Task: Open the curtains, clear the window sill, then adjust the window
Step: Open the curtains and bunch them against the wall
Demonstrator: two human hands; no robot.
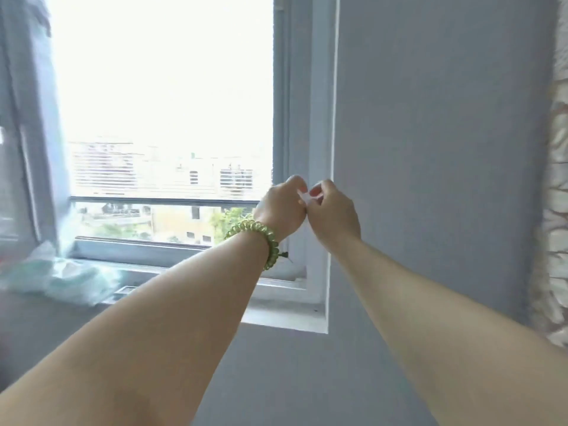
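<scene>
Fingertips (316, 189) of my right hand (333, 210) pinch a small white piece (309, 198). My left hand (281, 207) is curled tight onto its other end, knuckles touching the right hand. Too blurred to say if it's a latch, tab or cord end. Both sit just at 3 o'clock of centre, against the window frame (319, 118).

The bead bracelet (261, 233) is on the left wrist. The sash (33, 149) stands swung open at 9 o'clock. The sill (285, 315) runs from 6 towards 8 o'clock, with a plastic bag (61, 275) lying on it at 8 o'clock, so clearing looks unfinished. The curtain (556, 210) is pulled aside at the 3 o'clock edge.

Risks, as I judge them:
- A two-hand pinch on such a tiny piece could slip or snap it if I tug hard.
- Fingers could get nipped against the frame.
- With the sash open, a draught could blow the bag off.
</scene>
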